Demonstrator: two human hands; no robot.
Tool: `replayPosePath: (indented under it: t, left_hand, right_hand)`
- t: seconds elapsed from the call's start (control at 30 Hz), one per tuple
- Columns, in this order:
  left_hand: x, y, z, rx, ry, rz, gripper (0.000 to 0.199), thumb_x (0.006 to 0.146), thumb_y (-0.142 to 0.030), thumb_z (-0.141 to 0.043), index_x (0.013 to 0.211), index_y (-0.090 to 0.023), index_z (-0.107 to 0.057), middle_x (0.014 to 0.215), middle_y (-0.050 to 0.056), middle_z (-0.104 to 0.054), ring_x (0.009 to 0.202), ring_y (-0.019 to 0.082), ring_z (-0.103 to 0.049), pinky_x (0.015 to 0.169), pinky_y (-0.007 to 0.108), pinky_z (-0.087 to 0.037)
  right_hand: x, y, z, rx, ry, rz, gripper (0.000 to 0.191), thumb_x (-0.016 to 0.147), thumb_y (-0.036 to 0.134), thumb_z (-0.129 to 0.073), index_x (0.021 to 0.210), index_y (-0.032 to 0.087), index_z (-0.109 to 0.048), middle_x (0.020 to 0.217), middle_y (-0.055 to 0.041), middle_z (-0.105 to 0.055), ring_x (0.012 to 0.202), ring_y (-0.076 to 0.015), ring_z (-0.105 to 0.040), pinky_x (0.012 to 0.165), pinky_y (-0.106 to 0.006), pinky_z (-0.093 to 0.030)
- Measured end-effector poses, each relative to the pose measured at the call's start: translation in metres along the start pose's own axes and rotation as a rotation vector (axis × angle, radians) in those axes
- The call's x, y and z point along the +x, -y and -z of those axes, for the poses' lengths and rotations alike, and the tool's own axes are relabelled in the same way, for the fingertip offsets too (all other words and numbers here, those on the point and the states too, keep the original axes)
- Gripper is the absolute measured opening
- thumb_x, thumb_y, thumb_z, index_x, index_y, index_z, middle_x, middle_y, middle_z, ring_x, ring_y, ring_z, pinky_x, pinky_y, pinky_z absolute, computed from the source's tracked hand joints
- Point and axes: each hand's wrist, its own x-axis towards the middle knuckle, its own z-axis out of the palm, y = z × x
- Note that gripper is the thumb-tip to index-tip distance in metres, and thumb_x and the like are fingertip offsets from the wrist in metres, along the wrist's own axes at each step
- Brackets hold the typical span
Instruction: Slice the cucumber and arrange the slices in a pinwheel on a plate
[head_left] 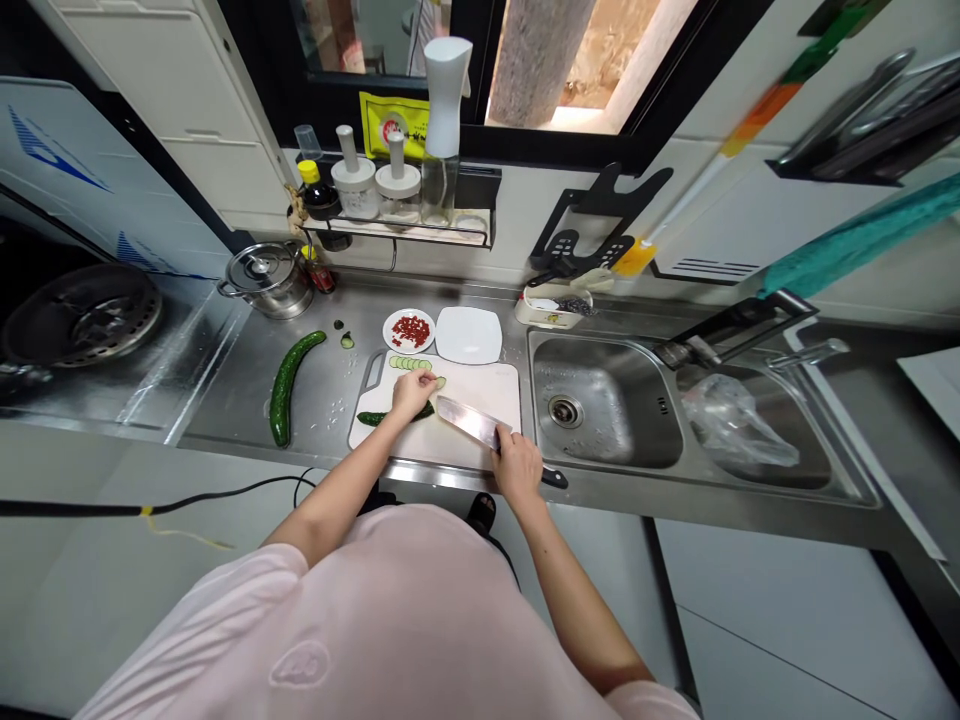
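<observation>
My right hand (518, 464) is wrapped round the black handle of a cleaver (471, 420), whose blade lies over the white cutting board (491, 385). With its fingertips together, my left hand (414, 390) pinches a cucumber slice (440, 382) above the board. Beneath my left hand and wrist lies a cut cucumber (371, 418), partly hidden. A row of cucumber slices (409, 363) rests along the board's far edge. Behind the board stand a plate of chopped red pieces (410, 331) and a white square plate (469, 335).
A whole cucumber (286, 388), cucumber ends (347, 341) and a lidded pot (268, 279) are on the left counter. The sink (607, 400) lies to the right. Another black handle (555, 478) sticks out near the board's front right corner.
</observation>
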Motion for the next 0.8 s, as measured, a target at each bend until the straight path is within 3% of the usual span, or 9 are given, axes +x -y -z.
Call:
replayPosePath:
  t: [0.13, 0.27, 0.57, 0.8]
  left_hand:
    - [0.025, 0.016, -0.004, 0.043, -0.045, 0.122, 0.012, 0.072, -0.028, -0.065, 0.082, -0.021, -0.069, 0.077, 0.001, -0.069, 0.073, 0.016, -0.062, 0.068, 0.027, -0.045]
    - [0.039, 0.021, -0.008, 0.084, -0.049, 0.12, 0.012, 0.073, -0.026, -0.063, 0.083, -0.021, -0.069, 0.079, 0.002, -0.069, 0.076, 0.017, -0.062, 0.073, 0.029, -0.045]
    - [0.051, 0.024, -0.01, 0.194, -0.056, -0.073, 0.027, 0.075, -0.02, -0.06, 0.102, -0.02, -0.065, 0.083, 0.005, -0.068, 0.082, 0.02, -0.061, 0.077, 0.03, -0.044]
    - [0.053, 0.033, -0.012, 0.283, -0.006, -0.197, 0.026, 0.077, -0.017, -0.059, 0.101, -0.017, -0.067, 0.097, 0.01, -0.066, 0.094, 0.023, -0.056, 0.086, 0.035, -0.043]
  right_hand:
    - [-0.002, -0.003, -0.004, 0.01, 0.006, -0.005, 0.041, 0.086, 0.022, -0.05, 0.126, 0.02, -0.048, 0.1, -0.0092, -0.059, 0.094, -0.0226, -0.05, 0.08, -0.03, -0.03]
    - [-0.003, -0.004, -0.006, 0.024, 0.015, -0.002, 0.042, 0.086, 0.023, -0.05, 0.127, 0.02, -0.047, 0.102, -0.009, -0.059, 0.096, -0.0225, -0.05, 0.082, -0.03, -0.03]
    - [-0.004, -0.006, -0.009, 0.06, -0.016, 0.007, 0.039, 0.085, 0.025, -0.052, 0.124, 0.02, -0.048, 0.099, -0.0075, -0.059, 0.094, -0.0214, -0.05, 0.08, -0.029, -0.029]
    - [-0.004, -0.005, -0.009, 0.062, 0.004, 0.008, 0.04, 0.085, 0.025, -0.051, 0.125, 0.02, -0.048, 0.101, -0.0077, -0.059, 0.094, -0.0212, -0.05, 0.081, -0.029, -0.029]
